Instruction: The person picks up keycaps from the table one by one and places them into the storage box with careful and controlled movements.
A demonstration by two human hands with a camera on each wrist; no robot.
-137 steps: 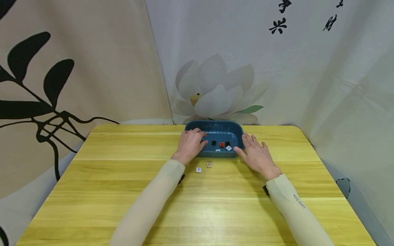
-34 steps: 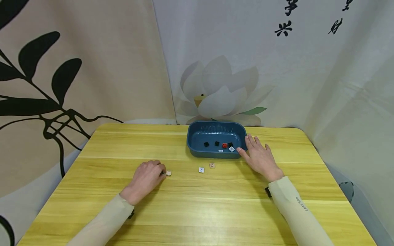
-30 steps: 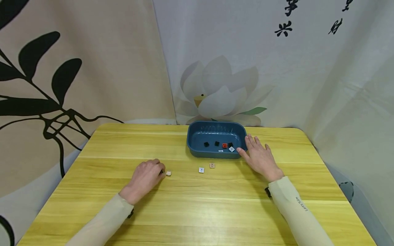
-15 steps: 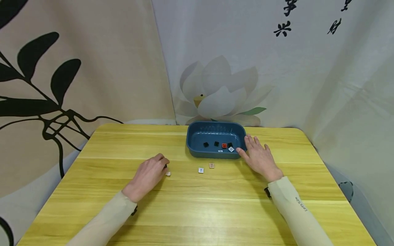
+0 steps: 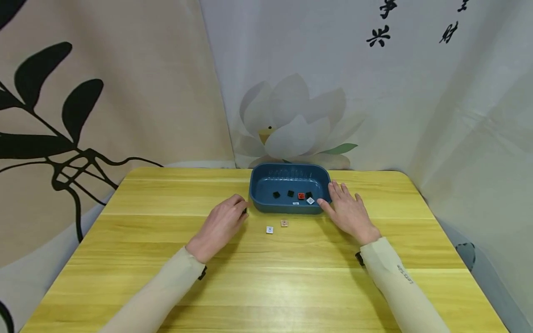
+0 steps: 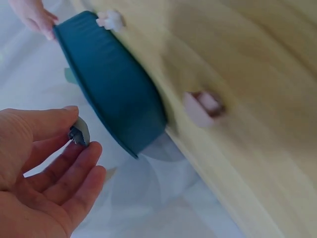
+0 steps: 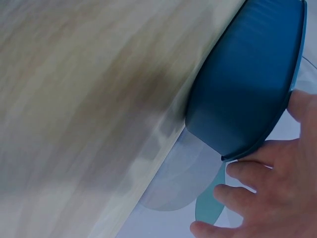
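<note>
My left hand (image 5: 219, 225) pinches a small dark keycap (image 6: 80, 132) between thumb and fingertips, just off the left front corner of the blue tray (image 5: 287, 209). My right hand (image 5: 347, 213) rests against the tray's right end, fingers spread and fairly straight, thumb at the front rim. Inside the tray lie several keycaps: black ones, a red keycap (image 5: 301, 196) and white ones. In front of it, a white keycap (image 5: 269, 230) and a beige keycap (image 5: 284, 223) sit on the table. Another pinkish keycap (image 6: 202, 107) shows in the left wrist view; my left hand hides it in the head view.
The wooden table (image 5: 266, 286) ends just behind the tray. A printed cloth (image 5: 300, 55) with a lotus and dark leaves hangs along its back edge and sides.
My left hand was in the tray, then at a pale keycap further left. Holding the dark keycap, it has since lifted and moved right toward the tray. My right hand stays put.
</note>
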